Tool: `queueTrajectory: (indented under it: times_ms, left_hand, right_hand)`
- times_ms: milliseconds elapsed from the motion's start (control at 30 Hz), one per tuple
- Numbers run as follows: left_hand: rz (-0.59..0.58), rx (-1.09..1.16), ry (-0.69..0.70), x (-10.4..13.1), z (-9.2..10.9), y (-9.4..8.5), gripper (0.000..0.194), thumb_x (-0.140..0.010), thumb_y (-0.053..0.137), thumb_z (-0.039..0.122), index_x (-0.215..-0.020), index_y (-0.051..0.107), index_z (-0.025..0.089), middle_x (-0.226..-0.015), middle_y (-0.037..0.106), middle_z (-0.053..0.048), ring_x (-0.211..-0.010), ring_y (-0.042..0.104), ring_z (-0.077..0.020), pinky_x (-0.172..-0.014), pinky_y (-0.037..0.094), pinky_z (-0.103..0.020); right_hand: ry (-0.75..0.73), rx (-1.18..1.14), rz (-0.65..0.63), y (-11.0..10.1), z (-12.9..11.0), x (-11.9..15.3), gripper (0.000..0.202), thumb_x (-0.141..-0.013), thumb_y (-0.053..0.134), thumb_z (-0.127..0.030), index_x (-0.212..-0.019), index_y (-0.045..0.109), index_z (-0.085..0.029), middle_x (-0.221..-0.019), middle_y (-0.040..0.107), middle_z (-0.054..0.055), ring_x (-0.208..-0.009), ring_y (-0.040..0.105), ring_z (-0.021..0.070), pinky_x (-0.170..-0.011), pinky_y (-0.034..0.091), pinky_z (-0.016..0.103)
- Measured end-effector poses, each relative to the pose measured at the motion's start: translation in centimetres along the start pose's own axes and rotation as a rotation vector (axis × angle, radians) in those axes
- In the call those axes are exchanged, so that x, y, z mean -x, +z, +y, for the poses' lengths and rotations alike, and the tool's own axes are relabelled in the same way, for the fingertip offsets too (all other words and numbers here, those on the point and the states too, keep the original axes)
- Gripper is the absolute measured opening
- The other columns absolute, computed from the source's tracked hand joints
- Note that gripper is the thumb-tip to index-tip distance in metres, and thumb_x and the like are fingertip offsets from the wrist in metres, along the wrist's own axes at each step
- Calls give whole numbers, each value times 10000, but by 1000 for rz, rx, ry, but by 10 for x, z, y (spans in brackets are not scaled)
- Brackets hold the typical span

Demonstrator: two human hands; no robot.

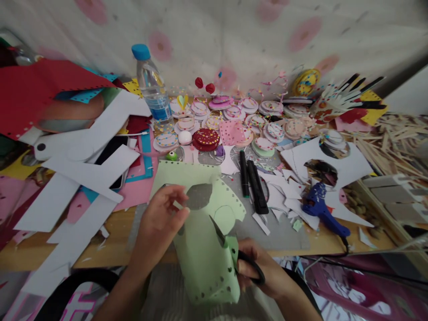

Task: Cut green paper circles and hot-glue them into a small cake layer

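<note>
Over the wooden table (112,249), at six o'clock, I see the pale-green spotted paper sheet (200,247). The right hand (261,269) holds black-handled metal scissors (218,231); the left hand (163,214) is loosely parted, apparently empty. I judge cutting underway; the drawn circle (225,217) calls for careful turning.

Left hand (161,218) at green paper (198,249), right hand (265,272) gripping scissors (218,232)
</note>
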State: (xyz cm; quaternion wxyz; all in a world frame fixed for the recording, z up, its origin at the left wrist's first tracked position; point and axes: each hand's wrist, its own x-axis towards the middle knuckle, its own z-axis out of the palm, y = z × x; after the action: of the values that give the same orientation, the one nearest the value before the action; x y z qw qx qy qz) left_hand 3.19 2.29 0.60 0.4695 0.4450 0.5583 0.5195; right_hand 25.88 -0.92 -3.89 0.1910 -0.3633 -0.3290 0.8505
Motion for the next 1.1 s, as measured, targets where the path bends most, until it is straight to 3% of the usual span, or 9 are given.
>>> queueTrajectory:
  times_ms: [100,333,433,567,800,1100]
  left_hand:
    - [-133,-231,-70,-1,8,0,119,-801,642,306,-813,645,188,-704,551,6,-677,507,-130,-614,413,-209]
    - [-361,-253,-277,11,-3,4,297,-851,573,409,-675,532,174,-623,491,24,-594,449,-117,-542,355,-211]
    - [-350,-257,-289,15,-6,6,303,-883,530,431,-735,571,170,-697,553,0,-668,496,-141,-595,386,-226]
    - [-325,-280,-195,13,-2,7,272,-916,483,393,-773,569,179,-762,559,-3,-736,507,-150,-670,403,-232]
    - [-359,-342,-229,11,7,6,339,-917,472,437,-682,475,192,-615,386,48,-577,394,-109,-514,318,-195]
    - [-391,-316,-253,7,12,6,360,-910,466,446,-663,467,185,-602,371,55,-549,359,-93,-482,291,-183]
  right_hand:
    - [-6,19,4,1,-2,1,605,-603,724,-712,-605,571,-126,-459,433,-59,-403,353,38,-390,228,169]
    - [-13,-1,24,5,-6,-1,615,-609,705,-729,-599,558,-132,-455,369,-81,-403,278,30,-393,208,177]
    - [3,26,17,2,-5,-1,622,-600,708,-732,-607,571,-126,-454,410,-65,-402,333,39,-387,218,171]
    - [15,56,-8,-1,-4,0,636,-588,711,-738,-614,584,-115,-460,465,-41,-411,405,53,-388,251,163]
    - [14,30,-14,-1,-2,2,628,-592,721,-725,-610,575,-114,-460,451,-47,-409,386,41,-389,251,157]
    - [56,10,-18,-3,-2,2,631,-538,767,-703,-610,602,-99,-511,538,-5,-432,467,62,-398,298,151]
